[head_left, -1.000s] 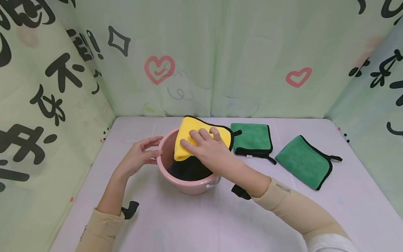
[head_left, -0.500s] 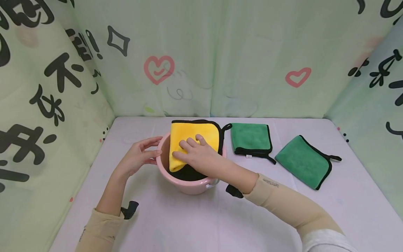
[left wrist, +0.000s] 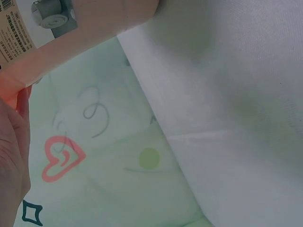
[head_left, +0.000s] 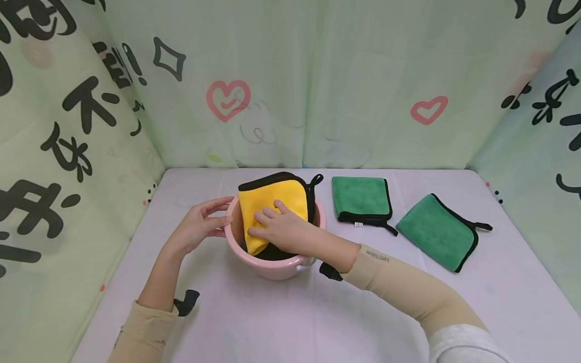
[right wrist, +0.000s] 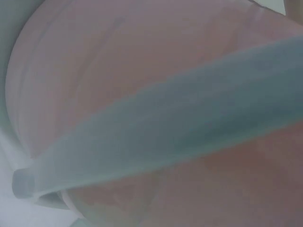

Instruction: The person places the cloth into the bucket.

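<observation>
A pink bucket stands on the table. My left hand grips its left rim, thumb at the near side and fingers at the outer wall. My right hand holds a folded yellow towel with black edging and a hanging loop, its fingers over the yellow face and its thumb hidden. The towel stands partly inside the bucket, its top edge above the rim. Dark material shows below it in the bucket. In the right wrist view, the bucket's grey-blue handle crosses its pink wall.
Two folded green towels with black edging, one upright and one tilted, lie on the table right of the bucket. A printed curtain rises behind and on both sides. A printed label is on the bucket's wall.
My right hand has moved left and slightly down, bringing the yellow towel from over the bucket's right rim down into it and more upright. My left hand stays on the rim.
</observation>
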A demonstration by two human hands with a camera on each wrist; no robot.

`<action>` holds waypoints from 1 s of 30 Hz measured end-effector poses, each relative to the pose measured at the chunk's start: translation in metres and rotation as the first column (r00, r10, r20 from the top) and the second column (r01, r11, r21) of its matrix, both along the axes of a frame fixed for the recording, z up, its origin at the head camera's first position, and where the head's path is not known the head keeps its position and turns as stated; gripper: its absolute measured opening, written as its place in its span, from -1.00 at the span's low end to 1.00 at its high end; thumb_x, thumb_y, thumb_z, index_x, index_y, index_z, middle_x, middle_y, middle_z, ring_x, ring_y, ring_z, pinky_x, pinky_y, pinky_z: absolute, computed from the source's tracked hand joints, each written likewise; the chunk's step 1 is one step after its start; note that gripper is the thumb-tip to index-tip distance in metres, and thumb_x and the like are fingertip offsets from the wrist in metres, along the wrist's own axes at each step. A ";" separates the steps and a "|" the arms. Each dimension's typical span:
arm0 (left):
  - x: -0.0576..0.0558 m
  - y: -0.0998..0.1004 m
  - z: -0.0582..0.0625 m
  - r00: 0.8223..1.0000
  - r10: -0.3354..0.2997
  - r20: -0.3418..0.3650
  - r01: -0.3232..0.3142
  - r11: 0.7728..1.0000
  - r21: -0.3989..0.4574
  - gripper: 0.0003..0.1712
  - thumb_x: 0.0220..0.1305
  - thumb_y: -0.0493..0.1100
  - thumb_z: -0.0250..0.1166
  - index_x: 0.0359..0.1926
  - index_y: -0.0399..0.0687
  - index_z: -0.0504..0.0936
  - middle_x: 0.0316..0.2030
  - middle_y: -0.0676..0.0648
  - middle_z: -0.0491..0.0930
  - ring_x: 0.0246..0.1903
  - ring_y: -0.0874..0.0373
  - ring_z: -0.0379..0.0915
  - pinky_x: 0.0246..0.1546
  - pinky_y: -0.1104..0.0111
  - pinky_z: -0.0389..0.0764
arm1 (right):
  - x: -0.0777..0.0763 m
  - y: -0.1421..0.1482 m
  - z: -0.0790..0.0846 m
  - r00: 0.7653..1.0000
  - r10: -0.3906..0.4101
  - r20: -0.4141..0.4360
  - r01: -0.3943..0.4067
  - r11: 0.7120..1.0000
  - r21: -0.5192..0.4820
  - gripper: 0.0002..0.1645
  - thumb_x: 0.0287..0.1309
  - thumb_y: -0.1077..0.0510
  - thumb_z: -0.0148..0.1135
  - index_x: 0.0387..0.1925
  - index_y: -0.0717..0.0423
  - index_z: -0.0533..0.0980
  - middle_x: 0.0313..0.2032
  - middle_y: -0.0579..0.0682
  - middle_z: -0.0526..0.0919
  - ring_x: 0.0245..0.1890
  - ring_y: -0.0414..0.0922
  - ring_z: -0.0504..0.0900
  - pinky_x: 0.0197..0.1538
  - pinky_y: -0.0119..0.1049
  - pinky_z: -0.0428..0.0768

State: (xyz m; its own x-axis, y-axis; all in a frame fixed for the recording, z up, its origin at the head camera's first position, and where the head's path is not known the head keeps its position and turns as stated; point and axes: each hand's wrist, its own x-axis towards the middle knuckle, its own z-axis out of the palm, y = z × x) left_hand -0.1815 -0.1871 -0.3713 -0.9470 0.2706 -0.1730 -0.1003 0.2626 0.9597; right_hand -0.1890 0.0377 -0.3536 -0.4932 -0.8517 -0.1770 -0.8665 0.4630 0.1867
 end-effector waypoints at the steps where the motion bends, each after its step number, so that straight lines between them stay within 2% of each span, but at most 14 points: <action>1: 0.000 0.000 0.000 1.000 -0.001 0.000 0.001 1.000 0.002 -0.32 0.17 -0.11 0.25 0.29 -0.10 0.25 0.13 -0.25 0.32 -0.13 -0.01 0.52 -0.23 0.28 0.61 | -0.001 -0.001 -0.001 1.000 -0.003 0.009 0.003 1.000 0.012 -0.53 0.27 0.04 -0.01 0.22 -0.22 0.29 0.18 -0.03 0.31 0.17 -0.06 0.23 0.29 0.00 0.09; 7: 0.000 0.001 -0.002 1.000 -0.001 0.005 0.001 1.000 0.002 -0.32 0.16 -0.10 0.26 0.29 -0.09 0.25 0.13 -0.25 0.33 -0.16 0.02 0.54 -0.24 0.29 0.61 | -0.003 -0.004 -0.004 0.997 -0.015 0.078 0.009 0.997 0.079 -0.46 0.19 0.04 0.10 0.22 -0.24 0.28 0.19 -0.06 0.31 0.22 -0.07 0.19 0.32 0.01 0.04; 12: 0.001 0.000 -0.001 1.000 0.004 0.008 -0.004 1.000 0.002 -0.32 0.16 -0.11 0.26 0.29 -0.08 0.26 0.14 -0.25 0.33 -0.25 0.04 0.56 -0.25 0.29 0.61 | -0.002 -0.006 -0.005 0.991 -0.029 0.130 0.007 0.987 0.163 -0.42 0.19 -0.02 0.09 0.25 -0.25 0.24 0.26 -0.07 0.25 0.27 -0.06 0.12 0.34 0.01 -0.02; 19: 0.001 -0.001 0.000 1.000 0.005 0.011 -0.005 1.000 0.021 -0.32 0.16 -0.14 0.26 0.29 -0.10 0.25 0.13 -0.26 0.33 -0.29 0.06 0.57 -0.25 0.27 0.62 | -0.001 -0.008 -0.007 0.996 0.008 0.084 -0.029 0.968 0.250 -0.42 0.19 -0.08 0.07 0.25 -0.28 0.21 0.24 -0.08 0.24 0.24 -0.07 0.14 0.33 -0.01 0.03; 22: 0.001 -0.001 0.001 1.000 0.008 0.015 -0.008 1.000 0.015 -0.34 0.16 -0.14 0.25 0.28 -0.08 0.26 0.13 -0.23 0.34 -0.29 0.05 0.57 -0.25 0.28 0.62 | 0.000 -0.009 -0.008 0.996 0.000 0.089 -0.026 0.957 0.287 -0.42 0.20 -0.09 0.06 0.25 -0.29 0.19 0.24 -0.10 0.24 0.23 -0.08 0.14 0.33 -0.02 0.02; 25: 0.001 -0.001 0.000 1.000 0.016 0.020 -0.016 1.000 0.006 -0.35 0.17 -0.13 0.25 0.27 -0.04 0.27 0.13 -0.20 0.34 -0.28 0.05 0.57 -0.25 0.28 0.62 | 0.000 -0.009 -0.008 0.993 -0.023 0.118 -0.012 0.956 0.293 -0.41 0.21 -0.10 0.04 0.27 -0.29 0.18 0.25 -0.11 0.23 0.24 -0.08 0.14 0.34 -0.01 -0.01; 30: 0.001 -0.001 0.001 1.000 0.012 0.016 -0.012 1.000 -0.002 -0.35 0.17 -0.12 0.25 0.28 -0.05 0.27 0.15 -0.22 0.32 -0.27 0.04 0.56 -0.24 0.29 0.61 | 0.000 -0.006 -0.007 0.984 -0.060 0.169 0.019 0.973 0.231 -0.45 0.22 -0.09 0.03 0.25 -0.28 0.23 0.25 -0.12 0.25 0.26 -0.08 0.13 0.35 0.01 -0.06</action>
State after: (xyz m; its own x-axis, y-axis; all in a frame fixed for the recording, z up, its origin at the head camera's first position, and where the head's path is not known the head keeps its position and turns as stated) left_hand -0.1805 -0.1882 -0.3707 -0.9474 0.2588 -0.1885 -0.1188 0.2628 0.9575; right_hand -0.1894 0.0316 -0.3609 -0.4703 -0.7593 -0.4498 -0.8767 0.4603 0.1396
